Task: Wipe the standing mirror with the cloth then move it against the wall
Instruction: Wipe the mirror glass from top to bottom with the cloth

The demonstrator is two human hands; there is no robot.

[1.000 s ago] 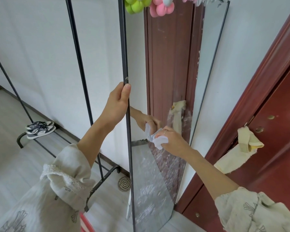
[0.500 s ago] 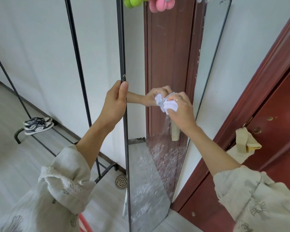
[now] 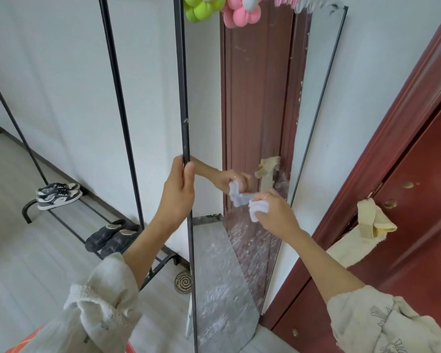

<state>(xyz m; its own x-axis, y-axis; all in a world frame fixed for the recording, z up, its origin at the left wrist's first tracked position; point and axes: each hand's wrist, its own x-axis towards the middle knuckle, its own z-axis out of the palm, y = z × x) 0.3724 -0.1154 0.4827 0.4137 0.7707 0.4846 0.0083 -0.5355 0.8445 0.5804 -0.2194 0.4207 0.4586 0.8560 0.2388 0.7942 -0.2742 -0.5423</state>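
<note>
Left hand (image 3: 177,197) grips the left frame edge of the standing mirror (image 3: 255,103), which stands angled by the door; right hand (image 3: 274,212) presses the bunched cloth (image 3: 257,208) on mid-glass: judged best to brace firmly and work overlapping strokes down over the smeared lower pane.

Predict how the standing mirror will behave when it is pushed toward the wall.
The standing mirror is tall and narrow, so probably apt to tip; the left hand grips its thin black frame. Its glass looks fragile. Likely stiff, unlike the cloth.
</note>
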